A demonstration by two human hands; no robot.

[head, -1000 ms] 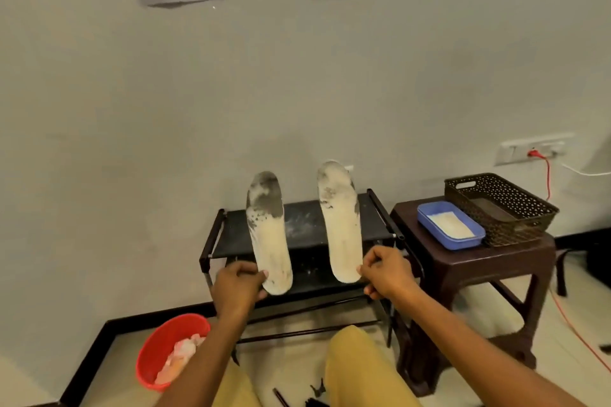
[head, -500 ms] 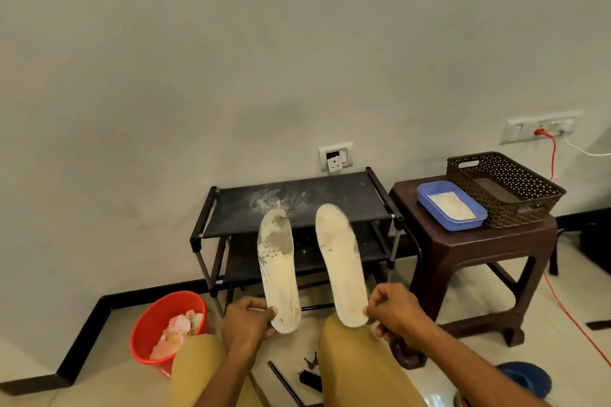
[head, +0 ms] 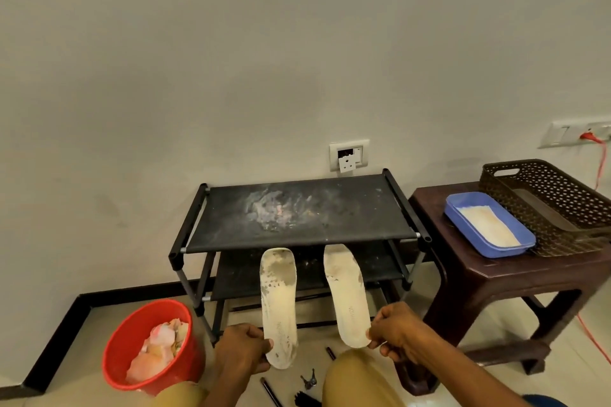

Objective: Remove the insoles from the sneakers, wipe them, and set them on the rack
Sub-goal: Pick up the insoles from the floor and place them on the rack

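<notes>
L hand (head: 243, 352) & R hand (head: 395, 335) each pinch a smudged foam insole (head: 278, 301) heel, before black rack (head: 297, 208)

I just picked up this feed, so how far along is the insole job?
Done: both insoles are out of the sneakers. In hand: the left hand pinches the left insole by its heel, the right hand the right insole, both held in front of the rack. Left: dark smudges show near both toes, so wiping looks unfinished, and neither insole lies on the rack yet.
</notes>
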